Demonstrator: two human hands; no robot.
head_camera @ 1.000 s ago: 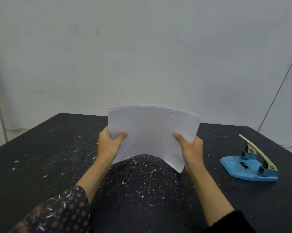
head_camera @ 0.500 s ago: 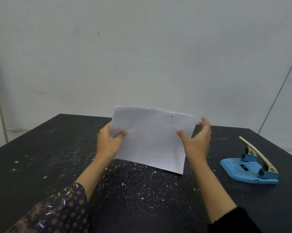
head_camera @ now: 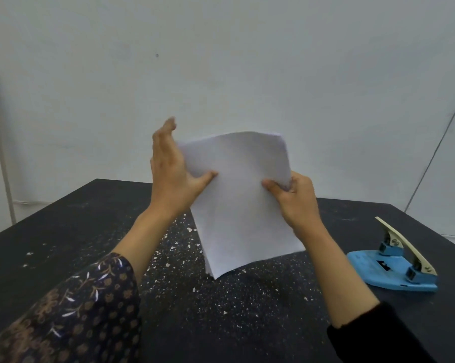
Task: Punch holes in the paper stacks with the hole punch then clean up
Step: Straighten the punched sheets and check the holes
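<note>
A white paper stack [head_camera: 243,203] stands almost upright above the black table, tilted with its lower corner close to the tabletop. My right hand [head_camera: 295,199] pinches its right edge. My left hand [head_camera: 172,170] lies flat against its left edge, fingers straight up and thumb pressed on the front sheet. A blue hole punch [head_camera: 394,268] with a cream lever sits on the table to the right, apart from both hands.
The black table [head_camera: 64,244] is strewn with small white paper bits [head_camera: 174,258] under and in front of the stack. A pale wall rises just behind the table's far edge. Both sleeves show at the bottom.
The stack has turned from wide to tall and risen. My left hand slid up its left edge with fingers straightened. My right hand closed on the right edge again.
</note>
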